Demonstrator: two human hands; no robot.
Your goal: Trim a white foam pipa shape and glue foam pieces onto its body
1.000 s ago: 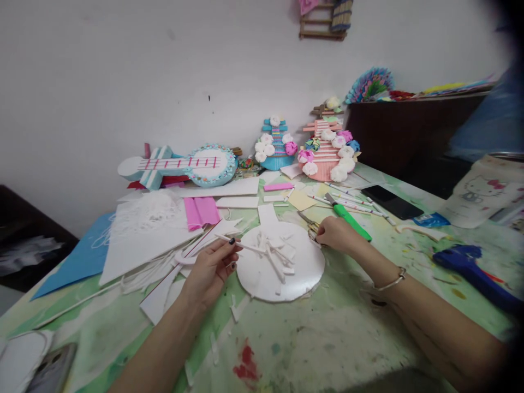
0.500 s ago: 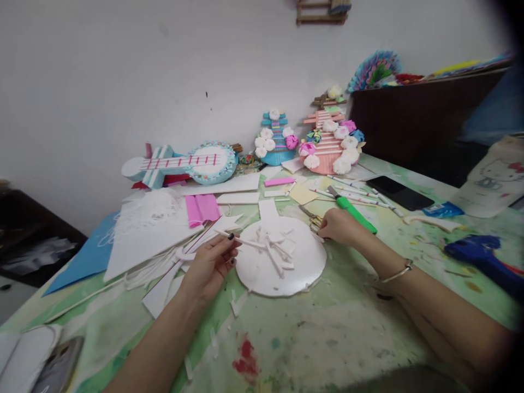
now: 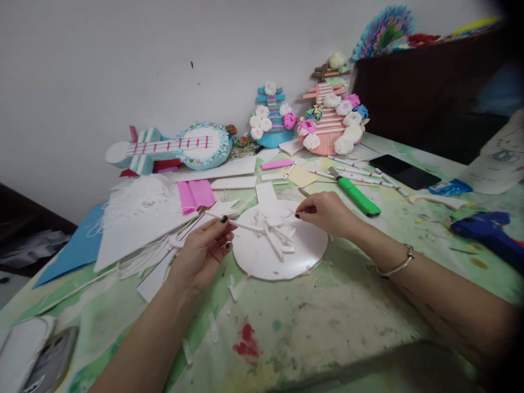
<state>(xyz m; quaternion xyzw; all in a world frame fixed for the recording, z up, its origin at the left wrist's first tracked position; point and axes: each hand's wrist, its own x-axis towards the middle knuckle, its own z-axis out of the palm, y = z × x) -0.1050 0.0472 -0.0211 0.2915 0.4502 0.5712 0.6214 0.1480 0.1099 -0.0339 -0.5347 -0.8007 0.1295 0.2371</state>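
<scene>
My left hand pinches a thin white strip between thumb and fingers. The strip's far end reaches over a round white board with a short neck, lying flat on the table. Several small white offcuts are heaped in the middle of the board. My right hand is over the board's upper right edge, thumb and fingers pinched together; what is between them, if anything, is too small to make out. Behind that hand lies a green utility knife, blade pointing away.
Decorated instrument-shaped crafts in light blue, blue and pink stand by the wall. Felt-tip pens, a black phone and a blue glue gun lie to the right. White sheets and pink crepe paper lie left.
My right hand has moved left and inward, from beside the scissors to over the board's edge. My left hand keeps its strip in about the same place. The view has tilted down slightly.
</scene>
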